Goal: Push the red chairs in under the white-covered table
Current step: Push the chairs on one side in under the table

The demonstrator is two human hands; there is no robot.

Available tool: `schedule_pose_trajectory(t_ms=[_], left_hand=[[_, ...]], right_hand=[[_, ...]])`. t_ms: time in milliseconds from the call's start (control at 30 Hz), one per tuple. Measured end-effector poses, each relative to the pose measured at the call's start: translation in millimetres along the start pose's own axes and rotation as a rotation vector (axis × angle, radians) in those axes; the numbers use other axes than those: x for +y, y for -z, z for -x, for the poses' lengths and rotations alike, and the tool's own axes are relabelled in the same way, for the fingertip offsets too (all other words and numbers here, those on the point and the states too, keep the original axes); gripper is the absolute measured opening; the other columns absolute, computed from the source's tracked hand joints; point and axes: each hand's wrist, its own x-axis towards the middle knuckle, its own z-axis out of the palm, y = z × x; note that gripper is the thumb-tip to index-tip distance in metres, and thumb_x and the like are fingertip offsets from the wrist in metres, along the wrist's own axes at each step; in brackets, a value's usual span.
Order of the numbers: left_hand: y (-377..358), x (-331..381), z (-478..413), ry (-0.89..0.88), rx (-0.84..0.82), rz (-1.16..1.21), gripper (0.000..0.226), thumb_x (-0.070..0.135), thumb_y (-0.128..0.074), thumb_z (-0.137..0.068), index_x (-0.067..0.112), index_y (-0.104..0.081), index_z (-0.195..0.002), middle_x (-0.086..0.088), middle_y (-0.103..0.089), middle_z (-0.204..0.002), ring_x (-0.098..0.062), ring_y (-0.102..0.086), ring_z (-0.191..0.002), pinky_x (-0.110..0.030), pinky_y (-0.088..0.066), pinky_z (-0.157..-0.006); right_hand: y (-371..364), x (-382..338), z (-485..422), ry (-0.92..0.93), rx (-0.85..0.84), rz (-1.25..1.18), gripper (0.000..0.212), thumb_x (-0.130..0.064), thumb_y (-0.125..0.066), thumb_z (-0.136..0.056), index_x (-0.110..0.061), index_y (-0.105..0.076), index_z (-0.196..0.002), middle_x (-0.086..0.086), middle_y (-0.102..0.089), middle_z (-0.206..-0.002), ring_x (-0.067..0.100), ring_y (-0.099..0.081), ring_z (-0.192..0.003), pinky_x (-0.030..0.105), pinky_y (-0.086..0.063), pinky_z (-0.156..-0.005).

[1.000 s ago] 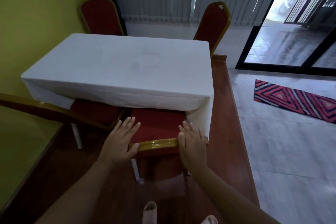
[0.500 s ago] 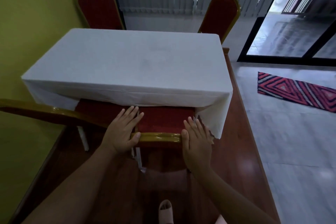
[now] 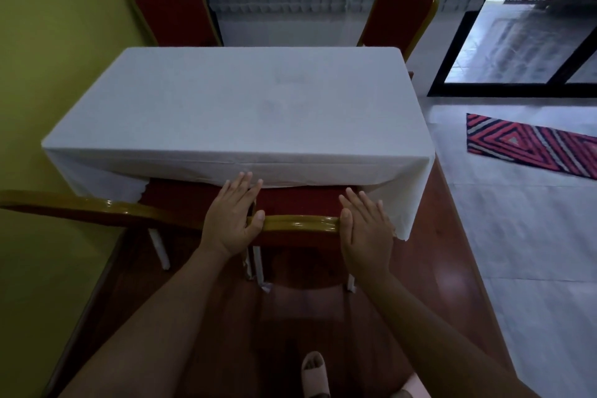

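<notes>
Both hands are pressing on the gold-framed red padded chair point(image 3: 300, 225) at the white-covered table point(image 3: 239, 110).

The left hand point(image 3: 231, 220) and right hand point(image 3: 366, 229) are lying flat, fingers spread, thumbs hooking its top rail; its seat is sitting under the cloth's near edge.

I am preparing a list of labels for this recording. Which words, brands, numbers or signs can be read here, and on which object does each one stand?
None: no readable text anywhere.
White tablecloth: only faint grey smudges, not letters.
Striped rug: pattern only.
Red chairs, such as the near chair under both hands: no label visible.
</notes>
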Motion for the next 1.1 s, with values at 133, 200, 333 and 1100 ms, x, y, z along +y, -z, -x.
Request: schedule_pose_trajectory(t_ms=[133,200,333,1100], left_hand=[[3.5,-15.9,-8.5,0.015,0.007,-0.019,0.064,0.043,-0.027,-0.088,0.005,-0.045,-0.137,-0.019,-0.041,-0.145,-0.028,-0.032,-0.138,-0.044,-0.019,-0.115],[2.8,-23.1,-8.2,0.064,0.026,-0.002,0.066,0.045,-0.027,-0.088,0.004,-0.045,-0.137,-0.019,-0.04,-0.145,-0.031,-0.031,-0.138,-0.044,-0.019,-0.114],[-0.9,-36.3,-4.5,0.143,0.064,0.053,0.075,0.055,-0.018,-0.091,0.001,-0.046,-0.135,-0.021,-0.041,-0.144,-0.032,-0.031,-0.138,-0.045,-0.02,-0.114],[-1.8,-9.0,7.5,0.47,0.138,0.133,0.058,0.039,-0.026,-0.097,0.005,-0.032,-0.145,-0.012,-0.027,-0.154,-0.024,-0.016,-0.145,-0.042,-0.009,-0.118]], right_hand=[[-10.0,-12.4,-6.7,-0.011,-0.028,0.016,0.048,-0.031,-0.026,-0.098,-0.012,-0.064,-0.12,0.003,-0.062,-0.129,0.018,-0.048,-0.129,0.042,-0.026,-0.112],[-14.7,-17.7,-8.3,-0.02,-0.053,0.024,0.047,-0.031,-0.026,-0.099,-0.014,-0.063,-0.122,0.002,-0.06,-0.131,0.016,-0.046,-0.13,0.038,-0.022,-0.113],[-20.7,-27.0,-9.2,-0.057,-0.074,0.029,0.047,-0.032,-0.026,-0.098,-0.014,-0.063,-0.123,0.001,-0.06,-0.132,0.016,-0.045,-0.131,0.034,-0.015,-0.115],[-7.7,-9.8,-27.5,0.189,-0.372,0.07,0.06,-0.043,-0.013,-0.098,-0.014,-0.051,-0.134,0.003,-0.054,-0.139,0.017,-0.042,-0.134,0.034,-0.019,-0.114]])
